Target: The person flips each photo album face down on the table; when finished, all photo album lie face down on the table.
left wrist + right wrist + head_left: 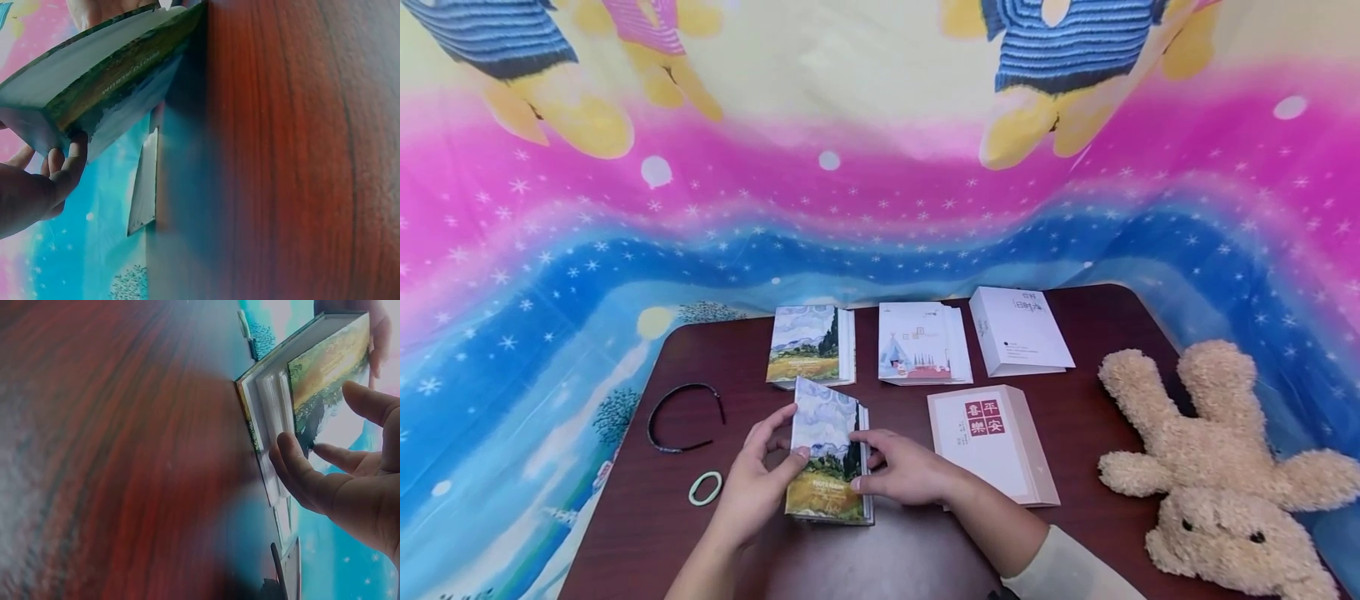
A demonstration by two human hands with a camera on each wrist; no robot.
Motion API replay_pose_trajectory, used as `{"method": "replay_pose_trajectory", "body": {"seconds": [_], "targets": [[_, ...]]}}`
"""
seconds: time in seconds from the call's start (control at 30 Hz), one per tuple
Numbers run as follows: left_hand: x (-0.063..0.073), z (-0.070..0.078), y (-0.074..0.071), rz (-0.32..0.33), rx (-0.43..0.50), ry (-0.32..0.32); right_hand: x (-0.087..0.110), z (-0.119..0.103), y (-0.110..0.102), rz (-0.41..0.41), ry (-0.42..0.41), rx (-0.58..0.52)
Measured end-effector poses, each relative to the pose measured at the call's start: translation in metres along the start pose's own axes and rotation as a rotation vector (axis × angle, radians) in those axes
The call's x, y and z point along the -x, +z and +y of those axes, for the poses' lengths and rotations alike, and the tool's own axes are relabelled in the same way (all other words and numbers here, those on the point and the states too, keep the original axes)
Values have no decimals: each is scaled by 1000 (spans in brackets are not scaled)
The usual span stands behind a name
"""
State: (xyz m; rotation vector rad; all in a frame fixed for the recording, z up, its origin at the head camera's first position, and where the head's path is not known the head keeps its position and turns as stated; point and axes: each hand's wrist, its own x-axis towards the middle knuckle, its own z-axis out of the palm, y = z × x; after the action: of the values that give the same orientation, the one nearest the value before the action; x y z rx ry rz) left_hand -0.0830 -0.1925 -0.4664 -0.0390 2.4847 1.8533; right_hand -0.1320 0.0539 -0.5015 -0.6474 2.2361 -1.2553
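A photo album [826,454] with a painted landscape cover stands on the table between the two hands. My left hand [758,477] grips its left edge, the thumb on the front cover and the fingers around the spine, as the left wrist view shows. At the opposite edge, my right hand [908,471] holds the cover, with thumb and index finger on it and other fingers [300,469] by the page edges. The right wrist view shows the front cover parted from the white pages [272,403].
Behind stand a similar landscape album [805,342], a white album with a tent picture [913,342] and a white booklet [1026,329]. A cream booklet with red characters [981,442] is at right, beside a teddy bear [1213,467]. Leftward lie a headband [651,425] and green ring [694,489].
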Motion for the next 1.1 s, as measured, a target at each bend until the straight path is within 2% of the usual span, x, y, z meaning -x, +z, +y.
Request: {"method": "replay_pose_trajectory", "body": {"seconds": [0.37,0.7,1.1], "targets": [[5,14,4,-4,-30,52,-3,0,0,-11,1,1],[7,17,10,-21,-10,91,-2,-2,0,30,-39,51],[8,22,14,-49,-3,97,1,-12,-4,23,-12,-129]]}}
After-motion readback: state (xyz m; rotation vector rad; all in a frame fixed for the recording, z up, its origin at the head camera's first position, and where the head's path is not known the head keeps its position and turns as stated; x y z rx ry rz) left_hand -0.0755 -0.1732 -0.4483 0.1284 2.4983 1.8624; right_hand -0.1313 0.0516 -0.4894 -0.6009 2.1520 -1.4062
